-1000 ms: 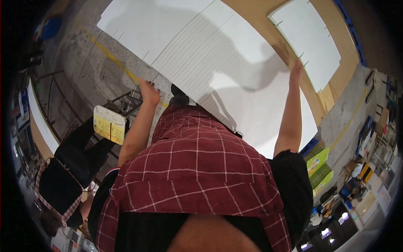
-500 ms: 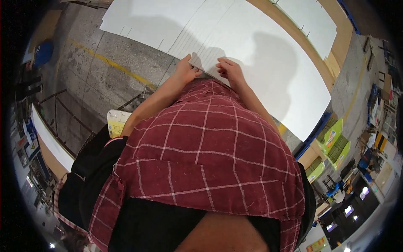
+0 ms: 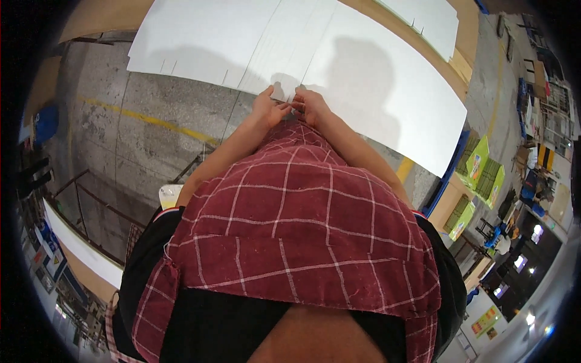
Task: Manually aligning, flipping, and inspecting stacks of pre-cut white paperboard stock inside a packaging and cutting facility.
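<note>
Left hand (image 3: pixel 266 113) and right hand (image 3: pixel 313 109) are resting half-curled at the near edge of white sheets (image 3: pixel 315 60); their grip isn't showing clearly.

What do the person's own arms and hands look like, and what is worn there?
The left hand and the right hand wear no gloves, and the forearms are bare. Short black sleeves have narrow red-and-white trim. A dark red apron with thin white checks covers the front.
</note>
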Available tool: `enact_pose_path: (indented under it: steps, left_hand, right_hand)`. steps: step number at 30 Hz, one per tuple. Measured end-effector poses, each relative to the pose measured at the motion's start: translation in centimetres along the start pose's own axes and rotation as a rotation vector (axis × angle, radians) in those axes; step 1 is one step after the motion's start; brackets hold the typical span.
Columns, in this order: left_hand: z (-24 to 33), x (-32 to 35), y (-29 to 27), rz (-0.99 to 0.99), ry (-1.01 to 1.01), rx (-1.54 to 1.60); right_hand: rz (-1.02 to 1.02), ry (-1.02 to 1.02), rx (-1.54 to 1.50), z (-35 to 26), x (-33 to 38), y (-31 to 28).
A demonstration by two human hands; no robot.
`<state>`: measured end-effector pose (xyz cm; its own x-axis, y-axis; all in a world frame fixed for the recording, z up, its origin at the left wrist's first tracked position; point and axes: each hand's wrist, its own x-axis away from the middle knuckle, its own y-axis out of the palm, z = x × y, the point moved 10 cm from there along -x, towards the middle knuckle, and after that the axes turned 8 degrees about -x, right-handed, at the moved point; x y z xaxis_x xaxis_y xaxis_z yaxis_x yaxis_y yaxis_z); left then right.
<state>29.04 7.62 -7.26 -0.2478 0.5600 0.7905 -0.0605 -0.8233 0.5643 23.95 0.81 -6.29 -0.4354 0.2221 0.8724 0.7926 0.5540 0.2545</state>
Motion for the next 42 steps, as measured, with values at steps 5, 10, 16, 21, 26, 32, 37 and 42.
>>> enact_pose_path:
  steps: [5, 10, 16, 21, 26, 32, 37, 42]
  left_hand:
    - [-0.2, 0.5, 0.0, 0.013, -0.027, 0.034]
    - [-0.2, -0.1, -0.9, 0.019, -0.041, 0.063]
    - [0.0, 0.2, -1.7, 0.06, -0.038, 0.007]
    - [1.3, 1.6, -2.7, 0.11, 0.02, -0.193]
    - [4.4, 1.2, -5.2, 0.214, 0.117, -0.191]
    - [9.2, -1.3, -6.8, 0.185, 0.238, -0.053]
    - [11.0, -5.1, -10.3, 0.225, 0.388, 0.007]
    - [17.6, -5.7, -16.2, 0.327, 0.435, -0.039]
  right_hand:
    - [0.014, -0.126, 0.171, -0.9, -2.4, -0.7]
    - [0.159, -0.523, 0.852, -3.6, -4.9, -0.9]
    - [0.292, -0.668, 1.113, -4.2, -5.6, -0.5]
    - [0.201, -0.571, 0.843, -3.5, -4.8, -2.1]
    - [0.032, -0.445, 0.626, -0.9, 1.5, -7.0]
    - [0.197, -0.139, -0.465, 8.4, 4.2, -24.9]
    - [0.416, -0.266, -0.843, 5.4, 6.3, -29.9]
    - [0.187, -0.335, -0.924, 3.2, 2.2, -24.7]
